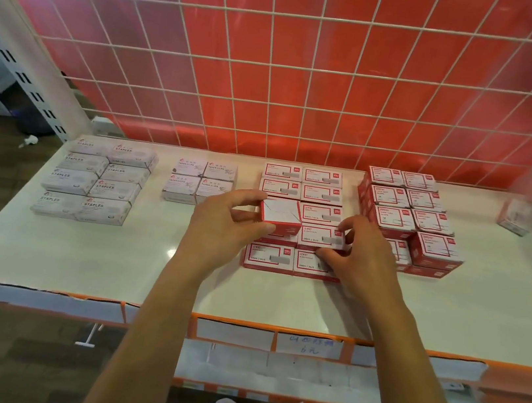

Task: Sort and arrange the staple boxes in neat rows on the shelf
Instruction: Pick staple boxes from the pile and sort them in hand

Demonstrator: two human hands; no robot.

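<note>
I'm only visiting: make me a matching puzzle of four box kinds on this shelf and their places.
1 pale grey boxes printed STAPLES
2 white boxes printed PAPER CLIPS
3 red-edged box, blank white face up
4 stacked red-and-white boxes

A in the left hand
B far left of shelf
C right of right hand
D just left of left hand

Pairs: 1-B, 2-D, 3-A, 4-C

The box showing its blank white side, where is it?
Head view, centre: the left hand holds the box above the red-and-white staple boxes, left of the right hand.
</note>
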